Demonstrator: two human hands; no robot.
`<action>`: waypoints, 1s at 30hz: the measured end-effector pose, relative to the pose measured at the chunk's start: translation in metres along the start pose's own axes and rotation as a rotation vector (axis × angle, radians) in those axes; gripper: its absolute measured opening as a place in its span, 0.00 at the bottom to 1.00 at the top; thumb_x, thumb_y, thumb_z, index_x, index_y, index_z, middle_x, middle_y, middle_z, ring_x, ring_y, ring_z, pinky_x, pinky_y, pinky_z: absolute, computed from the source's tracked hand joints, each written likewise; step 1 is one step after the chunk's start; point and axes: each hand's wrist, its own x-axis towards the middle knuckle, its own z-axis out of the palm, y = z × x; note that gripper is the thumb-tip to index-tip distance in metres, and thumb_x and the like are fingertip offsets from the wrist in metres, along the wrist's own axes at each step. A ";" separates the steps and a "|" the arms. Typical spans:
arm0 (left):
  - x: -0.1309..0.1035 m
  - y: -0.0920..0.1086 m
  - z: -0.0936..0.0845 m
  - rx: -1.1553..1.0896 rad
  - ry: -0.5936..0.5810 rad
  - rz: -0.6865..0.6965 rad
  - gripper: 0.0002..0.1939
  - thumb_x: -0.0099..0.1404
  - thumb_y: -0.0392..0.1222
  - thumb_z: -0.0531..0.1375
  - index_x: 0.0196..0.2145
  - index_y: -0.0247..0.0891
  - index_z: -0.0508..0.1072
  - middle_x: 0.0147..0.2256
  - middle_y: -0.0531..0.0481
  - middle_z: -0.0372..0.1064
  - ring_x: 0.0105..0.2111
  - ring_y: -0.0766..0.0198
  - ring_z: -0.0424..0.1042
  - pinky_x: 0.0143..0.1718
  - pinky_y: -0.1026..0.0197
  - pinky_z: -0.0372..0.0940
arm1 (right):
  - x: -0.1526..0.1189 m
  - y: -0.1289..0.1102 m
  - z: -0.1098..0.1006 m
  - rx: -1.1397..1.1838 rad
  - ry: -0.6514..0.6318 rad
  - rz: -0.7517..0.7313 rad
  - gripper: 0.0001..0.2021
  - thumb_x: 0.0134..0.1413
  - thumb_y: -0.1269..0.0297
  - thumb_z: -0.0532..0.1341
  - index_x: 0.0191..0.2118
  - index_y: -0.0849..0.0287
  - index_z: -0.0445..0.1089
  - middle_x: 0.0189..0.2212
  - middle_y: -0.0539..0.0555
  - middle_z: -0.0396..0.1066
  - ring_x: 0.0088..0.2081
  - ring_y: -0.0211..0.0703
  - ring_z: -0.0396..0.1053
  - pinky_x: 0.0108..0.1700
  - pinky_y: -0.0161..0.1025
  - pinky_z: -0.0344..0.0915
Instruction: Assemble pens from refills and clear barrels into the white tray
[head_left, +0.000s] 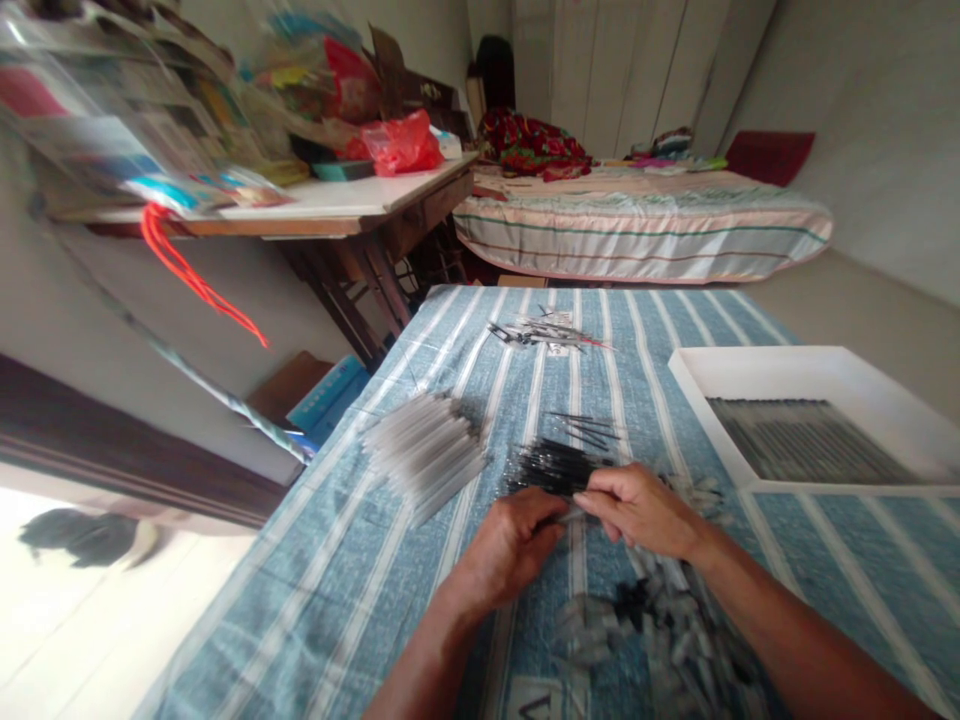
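Note:
My left hand (517, 540) and my right hand (634, 508) meet over the middle of the table, fingers pinched together. Between them shows a bit of a slim pale pen part (573, 512); the fingers hide most of it. Just beyond the hands lies a pile of thin black pen refills (551, 466), a few loose ones apart from it. To their left is a stack of whitish translucent pen barrels (427, 450). Small clear and black pieces, like pen caps (675, 625), are heaped near my right forearm, blurred.
A white tray (757, 367) at the right holds a row of pens (806, 440). Thin dark and red scraps (551, 330) lie at the far end of the striped tablecloth (300, 620). A cluttered side table (315, 215) stands at the left; a bed (637, 230) is behind.

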 end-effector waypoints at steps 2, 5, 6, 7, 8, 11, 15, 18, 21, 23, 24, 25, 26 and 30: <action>0.000 0.000 0.001 0.058 0.023 0.008 0.08 0.61 0.30 0.54 0.34 0.35 0.73 0.31 0.49 0.70 0.34 0.63 0.69 0.36 0.65 0.60 | 0.000 0.000 0.000 0.010 0.013 0.007 0.17 0.58 0.56 0.53 0.20 0.58 0.59 0.13 0.45 0.62 0.14 0.31 0.59 0.19 0.28 0.54; 0.001 -0.003 -0.001 0.127 0.040 -0.002 0.07 0.62 0.33 0.54 0.32 0.35 0.72 0.30 0.48 0.70 0.32 0.63 0.69 0.34 0.64 0.60 | 0.000 -0.002 -0.003 0.017 0.043 0.020 0.19 0.58 0.54 0.52 0.20 0.59 0.60 0.13 0.46 0.63 0.15 0.31 0.59 0.20 0.29 0.55; 0.001 -0.004 -0.002 0.148 0.057 -0.010 0.07 0.62 0.34 0.54 0.32 0.35 0.72 0.30 0.48 0.70 0.31 0.63 0.69 0.33 0.64 0.60 | 0.000 -0.003 -0.005 0.004 0.049 0.018 0.19 0.57 0.54 0.52 0.20 0.59 0.61 0.13 0.46 0.62 0.15 0.31 0.58 0.21 0.29 0.54; 0.001 -0.006 -0.003 0.169 0.090 -0.025 0.07 0.62 0.34 0.54 0.31 0.35 0.72 0.29 0.49 0.69 0.30 0.63 0.69 0.32 0.64 0.60 | -0.001 -0.004 -0.007 -0.020 0.042 0.006 0.18 0.57 0.55 0.53 0.21 0.60 0.63 0.14 0.46 0.62 0.16 0.31 0.58 0.21 0.29 0.54; 0.002 -0.007 -0.005 0.187 0.140 -0.044 0.07 0.62 0.34 0.54 0.31 0.35 0.72 0.28 0.49 0.69 0.29 0.63 0.69 0.32 0.64 0.60 | -0.002 -0.005 -0.008 -0.052 0.017 -0.014 0.16 0.55 0.56 0.55 0.22 0.60 0.65 0.14 0.45 0.63 0.17 0.31 0.58 0.21 0.29 0.53; 0.002 -0.010 -0.010 0.207 0.315 -0.092 0.05 0.61 0.36 0.56 0.30 0.36 0.71 0.27 0.50 0.68 0.28 0.64 0.68 0.32 0.63 0.61 | -0.007 -0.009 -0.009 -0.205 -0.167 -0.097 0.08 0.49 0.62 0.61 0.26 0.60 0.72 0.16 0.45 0.65 0.20 0.32 0.61 0.23 0.29 0.51; 0.001 -0.011 -0.013 0.183 0.439 -0.107 0.05 0.60 0.40 0.57 0.29 0.37 0.71 0.27 0.51 0.68 0.28 0.64 0.68 0.32 0.63 0.62 | -0.012 -0.017 0.001 -0.460 -0.345 -0.198 0.06 0.46 0.65 0.62 0.31 0.58 0.76 0.22 0.49 0.74 0.27 0.38 0.69 0.28 0.32 0.53; 0.001 -0.010 -0.012 0.190 0.475 -0.145 0.06 0.59 0.41 0.57 0.29 0.37 0.71 0.26 0.52 0.67 0.26 0.65 0.67 0.30 0.64 0.61 | -0.014 -0.024 0.013 -0.597 -0.383 -0.258 0.08 0.49 0.67 0.59 0.33 0.58 0.76 0.27 0.54 0.77 0.31 0.42 0.72 0.31 0.34 0.54; 0.001 -0.007 -0.010 0.175 0.493 -0.185 0.06 0.59 0.41 0.58 0.30 0.36 0.71 0.24 0.53 0.67 0.24 0.67 0.66 0.27 0.65 0.60 | -0.015 -0.028 0.027 -0.692 -0.436 -0.291 0.08 0.49 0.70 0.57 0.29 0.59 0.75 0.26 0.56 0.77 0.29 0.43 0.73 0.28 0.35 0.53; 0.001 -0.003 -0.010 0.141 0.499 -0.214 0.07 0.58 0.42 0.58 0.29 0.36 0.72 0.23 0.54 0.66 0.22 0.68 0.64 0.26 0.65 0.58 | -0.016 -0.027 0.033 -0.733 -0.464 -0.307 0.08 0.49 0.69 0.56 0.28 0.61 0.74 0.25 0.57 0.76 0.26 0.43 0.72 0.27 0.35 0.51; 0.000 -0.002 -0.010 0.115 0.502 -0.230 0.07 0.58 0.43 0.58 0.29 0.36 0.72 0.22 0.55 0.65 0.22 0.68 0.63 0.25 0.66 0.57 | -0.017 -0.027 0.036 -0.749 -0.467 -0.313 0.09 0.50 0.69 0.56 0.28 0.61 0.74 0.24 0.57 0.76 0.26 0.44 0.72 0.26 0.36 0.51; 0.000 0.000 -0.011 0.083 0.507 -0.246 0.08 0.58 0.43 0.59 0.28 0.36 0.72 0.21 0.56 0.63 0.21 0.69 0.62 0.24 0.66 0.56 | -0.017 -0.026 0.037 -0.763 -0.463 -0.315 0.09 0.50 0.69 0.56 0.28 0.61 0.73 0.24 0.58 0.76 0.25 0.44 0.72 0.26 0.36 0.50; 0.000 0.001 -0.011 0.041 0.517 -0.264 0.08 0.57 0.44 0.60 0.27 0.36 0.72 0.20 0.57 0.62 0.20 0.70 0.61 0.24 0.66 0.55 | -0.017 -0.025 0.038 -0.771 -0.450 -0.317 0.09 0.50 0.69 0.55 0.28 0.62 0.73 0.23 0.58 0.75 0.24 0.44 0.71 0.25 0.36 0.50; 0.002 0.004 -0.011 -0.276 0.591 -0.309 0.09 0.55 0.44 0.62 0.25 0.36 0.70 0.18 0.57 0.61 0.19 0.71 0.58 0.22 0.68 0.53 | -0.014 -0.021 0.035 -0.666 -0.294 -0.305 0.06 0.48 0.69 0.57 0.28 0.60 0.71 0.22 0.54 0.74 0.24 0.41 0.68 0.27 0.35 0.51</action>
